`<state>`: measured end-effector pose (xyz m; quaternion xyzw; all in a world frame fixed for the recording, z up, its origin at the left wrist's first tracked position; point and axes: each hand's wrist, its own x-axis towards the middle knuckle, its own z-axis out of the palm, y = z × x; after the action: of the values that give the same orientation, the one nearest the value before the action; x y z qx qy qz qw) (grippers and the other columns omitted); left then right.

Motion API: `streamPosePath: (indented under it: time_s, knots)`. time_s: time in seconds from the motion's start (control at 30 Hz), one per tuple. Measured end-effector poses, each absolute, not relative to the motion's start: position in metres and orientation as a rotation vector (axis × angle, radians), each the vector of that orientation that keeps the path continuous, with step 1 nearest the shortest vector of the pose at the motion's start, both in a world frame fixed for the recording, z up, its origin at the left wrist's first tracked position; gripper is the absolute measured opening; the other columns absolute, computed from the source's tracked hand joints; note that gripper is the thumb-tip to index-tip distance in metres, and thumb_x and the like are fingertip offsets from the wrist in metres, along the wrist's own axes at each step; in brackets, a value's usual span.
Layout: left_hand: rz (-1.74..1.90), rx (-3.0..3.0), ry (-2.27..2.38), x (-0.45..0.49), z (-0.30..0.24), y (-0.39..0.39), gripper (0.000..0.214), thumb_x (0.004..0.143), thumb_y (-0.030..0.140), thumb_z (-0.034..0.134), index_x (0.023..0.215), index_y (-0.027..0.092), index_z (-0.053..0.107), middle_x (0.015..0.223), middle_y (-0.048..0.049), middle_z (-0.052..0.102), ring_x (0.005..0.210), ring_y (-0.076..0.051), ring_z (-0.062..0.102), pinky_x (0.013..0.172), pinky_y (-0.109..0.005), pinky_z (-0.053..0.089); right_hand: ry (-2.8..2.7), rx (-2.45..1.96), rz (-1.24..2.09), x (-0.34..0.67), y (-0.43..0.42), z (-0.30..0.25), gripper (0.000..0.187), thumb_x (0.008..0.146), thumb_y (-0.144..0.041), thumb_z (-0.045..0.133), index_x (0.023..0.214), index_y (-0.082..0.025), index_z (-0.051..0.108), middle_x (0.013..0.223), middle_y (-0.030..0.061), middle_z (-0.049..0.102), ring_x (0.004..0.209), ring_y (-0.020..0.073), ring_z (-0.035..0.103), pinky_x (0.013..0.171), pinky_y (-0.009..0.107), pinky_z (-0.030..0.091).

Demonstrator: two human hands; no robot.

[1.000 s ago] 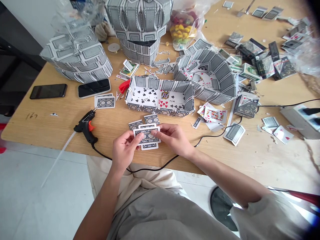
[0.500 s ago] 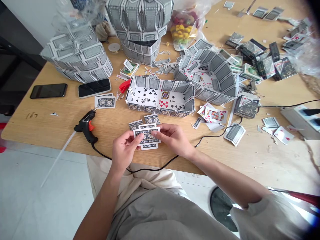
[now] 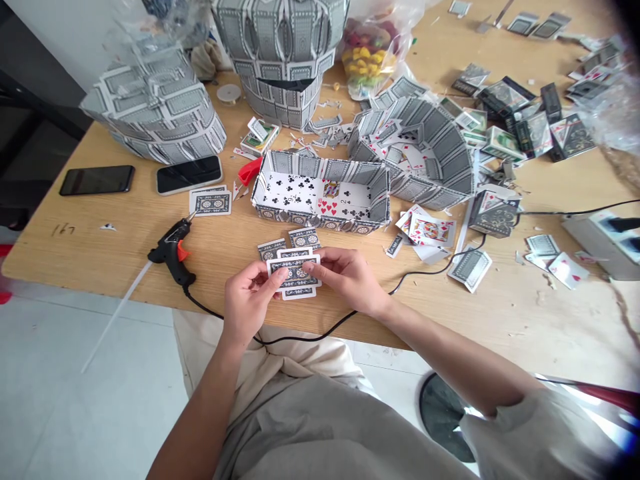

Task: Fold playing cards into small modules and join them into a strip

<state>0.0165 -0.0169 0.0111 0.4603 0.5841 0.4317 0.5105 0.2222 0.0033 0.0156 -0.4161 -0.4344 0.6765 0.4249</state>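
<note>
Between my two hands, near the table's front edge, are overlapping playing cards (image 3: 294,274) with patterned backs up. My left hand (image 3: 250,293) pinches the left end, thumb on top. On the right end, my right hand (image 3: 347,277) grips with its thumb pressed over the card. The fingers beneath are partly hidden. Just beyond lie two more face-down cards (image 3: 304,237), partly covered. Behind them stands a long open box (image 3: 320,223) built of cards, its floor showing club and heart faces.
A glue gun (image 3: 173,252) lies at left, its black cord (image 3: 320,339) running along the front edge. Two phones (image 3: 189,175) rest farther left. Card-built structures (image 3: 283,60) and a half-round card tray (image 3: 450,170) stand behind. Card boxes (image 3: 533,133) and scraps are scattered at right.
</note>
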Motion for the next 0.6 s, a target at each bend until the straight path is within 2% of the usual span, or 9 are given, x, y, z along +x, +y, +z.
streamPosePath:
  time_s: [0.6]
  knots:
    - [1.057, 1.120, 1.393, 0.0169, 0.0135, -0.0179, 0.027, 0.086, 0.045, 0.084, 0.085, 0.018, 0.079, 0.071, -0.0012, 0.073, 0.060, -0.014, 0.065, 0.054, -0.024, 0.061, -1.053, -1.031, 1.710, 0.2210, 0.0026, 0.0153, 0.037, 0.078, -0.049, 0.093, 0.095, -0.018, 0.083, 0.083, 0.0037, 0.079, 0.079, 0.0193, 0.071, 0.074, 0.031, 0.059]
